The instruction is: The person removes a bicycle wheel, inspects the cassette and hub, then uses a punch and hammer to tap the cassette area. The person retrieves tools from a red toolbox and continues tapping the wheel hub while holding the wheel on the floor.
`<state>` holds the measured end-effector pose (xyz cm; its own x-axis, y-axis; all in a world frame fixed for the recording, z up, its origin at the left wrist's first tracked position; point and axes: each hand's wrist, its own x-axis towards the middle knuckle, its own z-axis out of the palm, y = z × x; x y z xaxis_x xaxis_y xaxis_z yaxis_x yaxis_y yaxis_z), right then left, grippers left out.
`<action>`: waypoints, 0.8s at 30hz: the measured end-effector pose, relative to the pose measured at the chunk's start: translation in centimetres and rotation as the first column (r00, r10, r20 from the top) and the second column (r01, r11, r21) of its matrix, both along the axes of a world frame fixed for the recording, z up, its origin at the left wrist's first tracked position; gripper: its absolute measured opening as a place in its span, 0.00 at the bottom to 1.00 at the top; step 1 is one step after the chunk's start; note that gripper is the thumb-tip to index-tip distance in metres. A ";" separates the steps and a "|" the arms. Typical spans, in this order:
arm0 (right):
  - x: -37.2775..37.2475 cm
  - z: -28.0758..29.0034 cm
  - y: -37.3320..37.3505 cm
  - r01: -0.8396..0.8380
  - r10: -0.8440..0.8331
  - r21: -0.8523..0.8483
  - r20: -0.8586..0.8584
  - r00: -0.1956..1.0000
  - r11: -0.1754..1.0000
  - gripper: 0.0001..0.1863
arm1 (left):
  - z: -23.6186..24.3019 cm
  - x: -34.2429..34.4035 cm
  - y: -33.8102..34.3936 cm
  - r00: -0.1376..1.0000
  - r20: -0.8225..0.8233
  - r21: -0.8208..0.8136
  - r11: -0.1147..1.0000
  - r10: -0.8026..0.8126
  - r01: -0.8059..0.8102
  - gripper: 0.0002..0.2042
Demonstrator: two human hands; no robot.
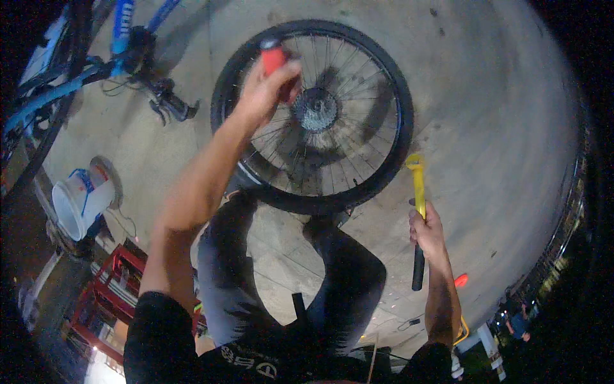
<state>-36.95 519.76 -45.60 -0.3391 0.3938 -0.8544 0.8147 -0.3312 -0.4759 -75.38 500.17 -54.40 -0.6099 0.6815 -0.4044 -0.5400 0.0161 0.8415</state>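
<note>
My left hand (263, 93) is closed around a red-handled tool (273, 59) with a dark upper end, held above the left part of a bicycle wheel. The hand is slightly blurred, and the tool's lower part is hidden. Flat on the ground lies the wheel, with its black tyre (404, 121) and a silver cassette (316, 110) facing up at the hub. Right of the wheel, my right hand (428, 230) grips a yellow tool (417, 182) with a ring-like head and a black handle. Its head points away from me, near the tyre's edge but apart from it.
A blue bicycle frame (57, 96) stands at the upper left, a brake lever (169, 105) beside it. Below are a white bucket (77, 208) and a red metal rack (96, 301). A small red object (461, 280) lies near my right forearm. A person (518, 323) is far off at lower right.
</note>
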 end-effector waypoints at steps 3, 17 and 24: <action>-0.8 -6.2 -1.3 0.048 -0.046 0.058 -0.043 0.998 0.997 0.13 | -3.2 -0.3 4.6 0.990 -0.124 0.082 0.994 -0.060 0.070 0.12; 7.9 -29.8 -1.8 0.173 -0.085 0.806 -0.152 0.985 0.567 0.16 | -10.7 -0.3 9.8 0.880 -0.321 0.296 0.845 -0.351 0.445 0.15; 9.8 -34.9 -2.3 0.255 -0.066 0.649 -0.301 0.951 0.716 0.12 | -14.3 -1.5 8.2 0.913 -0.211 0.385 0.828 -0.350 0.407 0.14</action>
